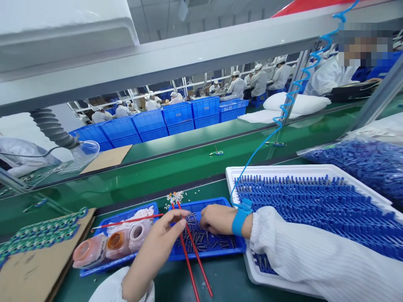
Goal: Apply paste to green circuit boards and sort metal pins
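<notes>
The two thin red plastic sticks [192, 247] are pinched together between the thumb and fingertips of the left hand [163, 237]. They cross the shallow blue plastic tray [220, 203] at the near edge of the green desk [226, 281]: their far tips lie at the tray's back rim and their near ends stick out over the desk's front edge. The tray holds a loose scatter of small dark metal pins [214, 242]. The right hand [217, 219] rests on them just beside the left, its fingers curled down into the pile; whether they grip a pin I cannot tell. A bright blue wrist strap [241, 217] circles the right wrist, and a coiled blue cord [289, 98] rises from it. Touching the tray's left side is a second blue plastic tray [103, 267] with translucent pink and orange plastic bottles [116, 243] lying on their sides and a single red stick [126, 221] across them. Left of it lies a brown cardboard sheet [31, 268] bearing green patterned strips [40, 230]. To the right, under the right forearm, stands a white plastic tray [283, 168] packed with rows of blue plastic parts [315, 201]. Beyond the desk's far edge runs a green conveyor belt [189, 163].
</notes>
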